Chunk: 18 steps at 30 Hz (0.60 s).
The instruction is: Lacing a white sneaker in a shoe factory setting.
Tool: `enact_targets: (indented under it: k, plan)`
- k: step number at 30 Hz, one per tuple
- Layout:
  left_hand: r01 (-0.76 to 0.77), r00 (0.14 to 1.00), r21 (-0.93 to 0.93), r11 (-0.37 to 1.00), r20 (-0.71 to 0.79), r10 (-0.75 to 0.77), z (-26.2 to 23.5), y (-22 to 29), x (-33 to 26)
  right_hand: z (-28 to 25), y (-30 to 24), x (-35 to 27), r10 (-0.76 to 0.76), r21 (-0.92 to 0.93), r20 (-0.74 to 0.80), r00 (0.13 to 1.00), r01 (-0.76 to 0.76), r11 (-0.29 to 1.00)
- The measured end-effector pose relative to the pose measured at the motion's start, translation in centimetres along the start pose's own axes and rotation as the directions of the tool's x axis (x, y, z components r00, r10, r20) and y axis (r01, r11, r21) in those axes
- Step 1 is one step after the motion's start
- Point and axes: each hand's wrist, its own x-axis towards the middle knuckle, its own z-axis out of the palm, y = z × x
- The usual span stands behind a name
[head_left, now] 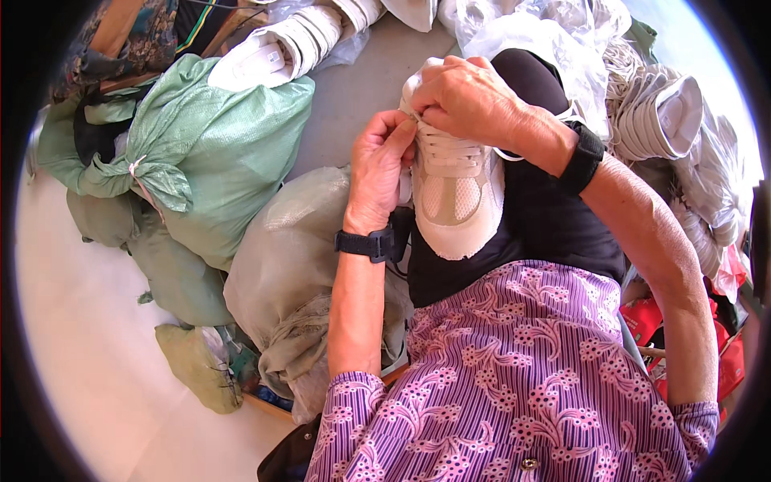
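Note:
An off-white sneaker [459, 197] rests on my lap, its toe pointing toward me. Flat cream laces [448, 153] cross its tongue in several rows. At the upper end of the lacing, my left hand [379, 165] pinches thumb against forefinger on the lace. Just beside it, my right hand [466, 96] is closed over the collar side of the shoe, its fingers curled down at the lace. The fingertips of the right hand are partly hidden. A loose white lace end hangs by the right wrist.
A tied green woven sack [225, 153] and a grey sack [281, 241] stand at my left. Stacked white shoes [301, 40] lie beyond them. At my right are more nested shoes [654, 116], a bundle of laces [622, 68], clear plastic bags [542, 48] and red packaging [642, 321].

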Motion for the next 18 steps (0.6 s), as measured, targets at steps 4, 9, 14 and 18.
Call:
enact_targets:
  k: [4,9,14,18]
  plan:
    - [0.091,0.995,-0.082,0.992,-0.022,-0.093,-0.3,-0.1,0.0,0.2,0.0,0.8,0.076,-0.044,0.143,0.987,-0.071,0.997]
    - [0.084,0.996,-0.030,0.996,-0.020,-0.085,0.2,0.0,0.4,0.2,0.5,0.6,0.103,0.000,0.124,0.987,-0.104,0.995]
    - [-0.002,0.999,0.167,0.986,-0.041,0.009,0.8,1.3,-0.2,-0.5,1.0,0.0,-0.067,-0.086,-0.047,0.997,0.063,0.994]
    - [0.057,0.997,0.102,0.993,-0.050,-0.052,0.0,3.6,-1.3,-4.5,5.0,-0.9,-0.087,-0.279,-0.123,0.989,0.049,0.959]
